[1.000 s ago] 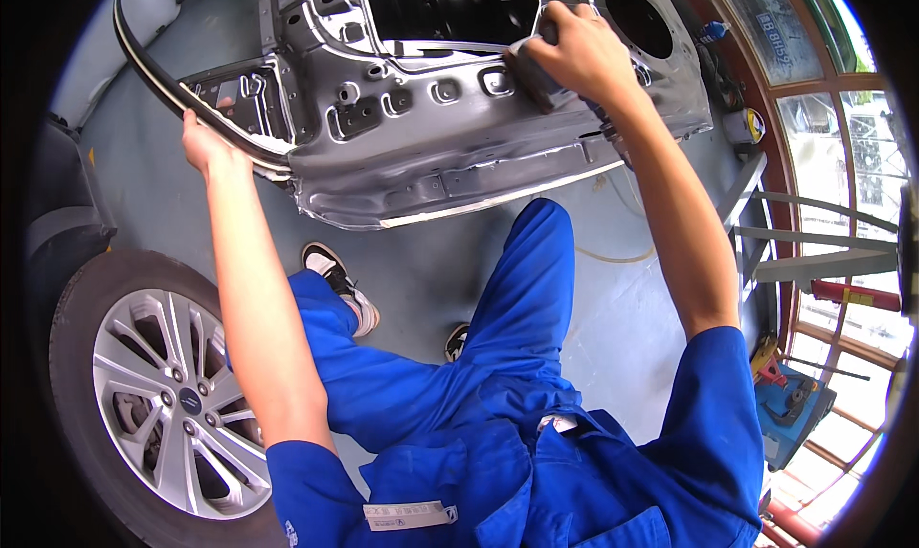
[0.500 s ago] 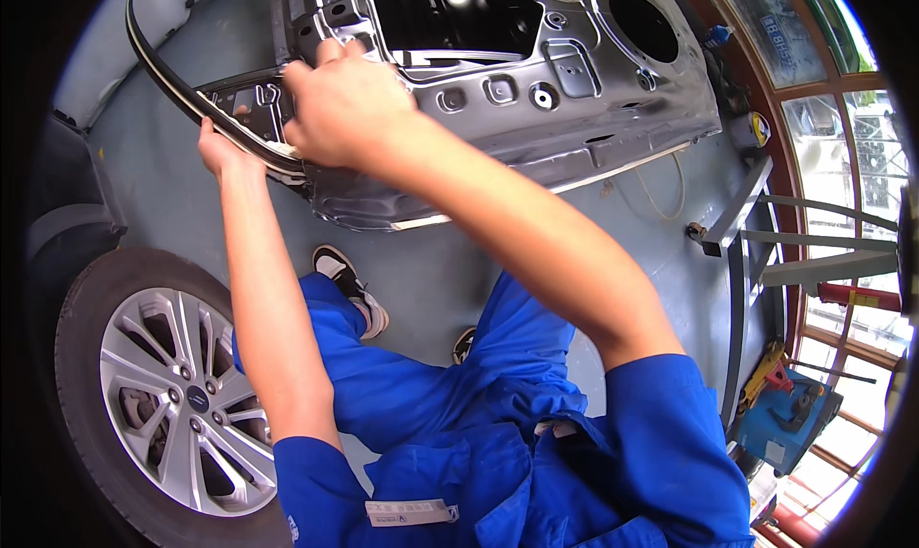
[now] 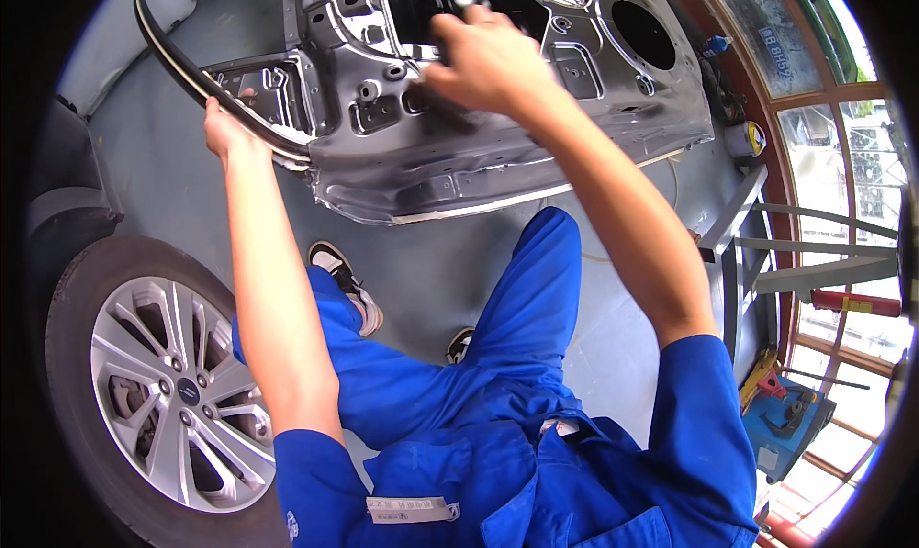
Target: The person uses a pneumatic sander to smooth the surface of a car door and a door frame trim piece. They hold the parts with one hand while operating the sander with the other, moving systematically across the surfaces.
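A bare dark-grey car door shell (image 3: 459, 189) lies in front of me, its inner panel cut with several openings. Its curved black window frame (image 3: 172, 55) sweeps up and away to the left. My left hand (image 3: 230, 132) is closed round this frame near its lower corner, with the thumb on the near side and fingertips showing beyond it. Over the middle of the panel, my right hand (image 3: 493, 65) is raised, back of the hand up and fingers bent. Its palm side is hidden, so whether it holds anything does not show.
A car wheel (image 3: 187, 390) with silver spokes stands close on my left. On the right are a grey metal stand (image 3: 737, 232), a blue box (image 3: 785, 428) with tools on it and a white tin (image 3: 745, 139). Windows (image 3: 823, 146) line that side.
My right hand has left the frame's lower corner and moved right, over the door panel. My left hand keeps its hold on the frame. My right knee has swung outward.
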{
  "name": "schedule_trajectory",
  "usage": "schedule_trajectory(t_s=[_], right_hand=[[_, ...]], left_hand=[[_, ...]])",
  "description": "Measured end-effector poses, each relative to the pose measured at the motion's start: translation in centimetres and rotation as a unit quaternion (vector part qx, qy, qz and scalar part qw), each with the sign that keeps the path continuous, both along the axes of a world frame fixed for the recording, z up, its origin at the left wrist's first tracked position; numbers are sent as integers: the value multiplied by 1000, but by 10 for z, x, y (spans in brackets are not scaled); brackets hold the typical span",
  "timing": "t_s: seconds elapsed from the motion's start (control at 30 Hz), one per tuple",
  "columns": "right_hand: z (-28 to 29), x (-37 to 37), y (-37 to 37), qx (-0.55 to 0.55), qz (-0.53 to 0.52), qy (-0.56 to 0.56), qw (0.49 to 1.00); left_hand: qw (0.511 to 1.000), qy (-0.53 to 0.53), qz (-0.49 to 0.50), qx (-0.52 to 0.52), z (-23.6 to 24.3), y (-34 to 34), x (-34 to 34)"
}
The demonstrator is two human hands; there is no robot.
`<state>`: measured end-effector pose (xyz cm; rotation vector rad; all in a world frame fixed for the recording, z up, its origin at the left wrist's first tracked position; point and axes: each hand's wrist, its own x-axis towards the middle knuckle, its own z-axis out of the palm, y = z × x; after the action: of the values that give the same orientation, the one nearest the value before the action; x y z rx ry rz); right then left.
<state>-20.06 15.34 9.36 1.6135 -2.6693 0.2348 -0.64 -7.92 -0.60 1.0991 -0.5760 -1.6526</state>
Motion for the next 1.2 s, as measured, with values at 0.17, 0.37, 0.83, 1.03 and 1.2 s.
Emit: schedule_trajectory(t_s=[0.17,0.37,0.83,1.03,1.2], right_hand=[[4,75,-72,-57,112,-60,990],[-3,41,-74,-64,92,-13,994],[3,84,-83,-19,180,-11,983],[5,45,-125,-66,146,21,987],[6,29,-46,9,107,13,994]], left_hand=[[999,22,-23,14,-4,1,4],[999,23,4,25,-5,4,3],[996,22,69,54,7,11,7],[995,41,66,59,12,18,-8],[997,0,32,63,24,21,0]])
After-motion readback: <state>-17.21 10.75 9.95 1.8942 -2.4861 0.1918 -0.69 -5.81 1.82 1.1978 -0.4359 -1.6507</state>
